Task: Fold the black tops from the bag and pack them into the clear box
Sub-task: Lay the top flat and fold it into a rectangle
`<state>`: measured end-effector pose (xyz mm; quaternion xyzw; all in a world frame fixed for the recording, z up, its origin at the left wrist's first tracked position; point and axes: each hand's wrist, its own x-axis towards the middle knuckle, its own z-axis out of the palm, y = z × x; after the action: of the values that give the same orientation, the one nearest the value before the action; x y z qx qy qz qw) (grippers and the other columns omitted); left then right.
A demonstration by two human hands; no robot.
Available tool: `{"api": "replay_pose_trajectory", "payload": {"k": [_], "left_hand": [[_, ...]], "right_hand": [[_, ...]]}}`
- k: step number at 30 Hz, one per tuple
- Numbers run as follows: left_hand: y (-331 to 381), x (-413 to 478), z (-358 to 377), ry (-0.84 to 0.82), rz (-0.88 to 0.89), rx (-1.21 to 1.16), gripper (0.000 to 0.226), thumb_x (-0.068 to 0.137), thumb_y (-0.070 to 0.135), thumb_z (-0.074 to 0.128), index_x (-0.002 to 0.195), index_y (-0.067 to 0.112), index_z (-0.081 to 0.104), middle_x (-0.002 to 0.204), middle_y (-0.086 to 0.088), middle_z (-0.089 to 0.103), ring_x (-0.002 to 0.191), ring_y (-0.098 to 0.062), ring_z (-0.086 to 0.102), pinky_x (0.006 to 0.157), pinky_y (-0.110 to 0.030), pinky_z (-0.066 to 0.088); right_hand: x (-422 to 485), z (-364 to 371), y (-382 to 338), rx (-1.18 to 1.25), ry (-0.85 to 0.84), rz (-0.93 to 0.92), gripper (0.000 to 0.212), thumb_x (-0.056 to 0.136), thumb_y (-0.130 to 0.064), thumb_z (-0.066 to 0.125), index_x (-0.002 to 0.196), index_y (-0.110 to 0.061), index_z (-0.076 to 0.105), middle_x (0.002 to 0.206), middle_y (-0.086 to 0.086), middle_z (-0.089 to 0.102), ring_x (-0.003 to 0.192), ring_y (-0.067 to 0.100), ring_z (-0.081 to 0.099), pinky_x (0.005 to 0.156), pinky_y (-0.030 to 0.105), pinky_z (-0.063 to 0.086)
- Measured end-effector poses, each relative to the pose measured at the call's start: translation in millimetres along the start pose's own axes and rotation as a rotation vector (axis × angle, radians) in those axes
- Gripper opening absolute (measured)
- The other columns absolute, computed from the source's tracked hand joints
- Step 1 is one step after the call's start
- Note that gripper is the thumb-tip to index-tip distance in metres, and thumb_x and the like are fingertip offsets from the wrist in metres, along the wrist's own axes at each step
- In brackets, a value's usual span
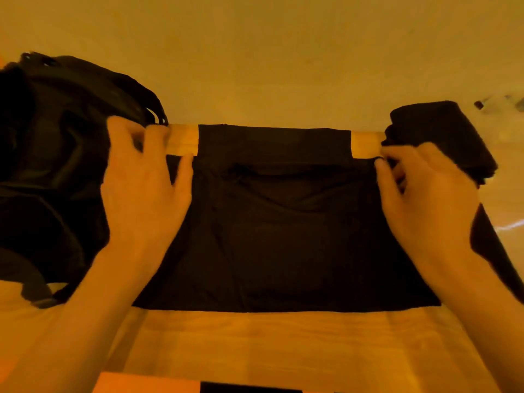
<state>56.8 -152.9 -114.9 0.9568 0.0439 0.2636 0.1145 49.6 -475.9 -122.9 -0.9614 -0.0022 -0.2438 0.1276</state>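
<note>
The black top [283, 222] lies flat on the wooden table [283, 336], mid-fold. The right hand [425, 194] pinches its far corner; the left hand [141, 188], blurred, seems spread open. The next move likely needs both corners gripped and folded evenly.

Indoor room, prob. domestic: clothes-folding spot at a wooden table

Evid.: light wood table [283, 341] w/ plank grain, used as work surface; soft black bag [51, 171] slumped at L, straps loose; black top [283, 236] spread flat at centre; 2nd top, folded [442, 137], at far R; plain pale surface [283, 52] beyond far table edge, wall or floor not clear; warm amber light throughout, household-lamp look; personal clothing & bag suggest a home, exact room type can't tell
</note>
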Motion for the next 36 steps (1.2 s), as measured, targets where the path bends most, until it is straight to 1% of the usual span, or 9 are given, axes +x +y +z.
{"api": "replay_pose_trajectory", "payload": {"k": [2,4,7,11,18,24,27,31,36], "left_hand": [[14,-42,-4,-0.147,0.149,-0.034,0.041,0.1,0.046,0.052,0.123,0.013,0.062,0.127,-0.015,0.046,0.102,-0.031,0.052,0.074,-0.043,0.051],[17,-79,1,-0.355,0.241,0.07,0.062,0.099,0.062,0.036,0.142,0.021,0.054,0.145,-0.015,0.043,0.128,-0.037,0.045,0.096,-0.05,0.048],[3,-111,12,-0.573,0.175,0.233,0.083,0.095,0.079,0.005,0.162,0.031,0.012,0.169,-0.012,0.009,0.156,-0.035,0.006,0.124,-0.055,0.018],[-4,-128,9,-0.586,0.14,0.254,0.086,0.09,0.084,-0.001,0.162,0.036,0.002,0.169,-0.013,-0.002,0.155,-0.037,-0.006,0.125,-0.057,0.008],[-11,-175,-23,-0.619,0.115,0.238,0.081,0.096,0.079,0.018,0.161,0.029,0.023,0.165,-0.019,0.022,0.151,-0.044,0.019,0.119,-0.06,0.024],[-18,-158,-52,-0.579,0.043,0.013,0.082,0.092,0.08,0.017,0.156,0.033,0.037,0.161,-0.007,0.035,0.147,-0.032,0.033,0.115,-0.048,0.034],[-31,-89,-40,-0.446,0.11,-0.116,0.065,0.098,0.058,0.035,0.14,0.016,0.059,0.144,-0.009,0.053,0.13,-0.032,0.052,0.107,-0.045,0.041],[-45,-4,-11,-0.635,0.279,0.073,0.043,0.102,0.024,0.057,0.145,0.018,0.054,0.143,-0.007,0.054,0.128,-0.032,0.051,0.107,-0.047,0.044],[-48,21,5,-0.797,0.308,0.083,0.024,0.094,0.021,0.07,0.118,0.019,0.066,0.094,0.004,0.065,0.09,-0.015,0.062,0.083,-0.034,0.051]], "right_hand": [[-48,1,-13,0.045,-0.107,-0.143,0.031,0.1,-0.033,0.055,0.122,-0.015,0.068,0.108,0.006,0.061,0.093,0.019,0.06,0.064,0.032,0.053],[-82,9,-15,0.069,-0.232,-0.185,0.043,0.099,-0.04,0.054,0.134,-0.017,0.063,0.134,0.01,0.058,0.123,0.027,0.057,0.088,0.041,0.057],[-101,12,-9,-0.133,-0.501,-0.131,0.07,0.1,-0.07,0.015,0.158,-0.032,0.024,0.166,0.011,0.019,0.154,0.029,0.014,0.12,0.048,0.027],[-115,11,-3,-0.2,-0.612,-0.151,0.08,0.09,-0.08,-0.008,0.159,-0.038,-0.005,0.168,0.006,-0.007,0.155,0.024,-0.011,0.126,0.048,0.009],[-153,-18,-3,-0.188,-0.628,-0.137,0.079,0.096,-0.077,0.019,0.16,-0.032,0.019,0.164,0.012,0.024,0.151,0.033,0.024,0.114,0.047,0.02],[-132,-48,-15,-0.022,-0.656,-0.084,0.07,0.093,-0.073,0.02,0.157,-0.045,0.014,0.165,0.001,0.014,0.151,0.024,0.019,0.117,0.041,0.024],[-63,-41,-8,-0.06,-0.504,-0.094,0.054,0.099,-0.04,0.047,0.151,-0.027,0.039,0.149,0.006,0.047,0.133,0.025,0.048,0.105,0.041,0.043],[15,-17,7,-0.228,-0.782,-0.1,0.049,0.099,-0.025,0.06,0.146,-0.031,0.044,0.134,0.003,0.059,0.12,0.024,0.058,0.099,0.042,0.052],[19,-4,16,-0.186,-0.78,-0.129,0.038,0.097,-0.024,0.065,0.134,-0.027,0.058,0.126,0.0,0.064,0.116,0.019,0.06,0.098,0.04,0.053]]}}
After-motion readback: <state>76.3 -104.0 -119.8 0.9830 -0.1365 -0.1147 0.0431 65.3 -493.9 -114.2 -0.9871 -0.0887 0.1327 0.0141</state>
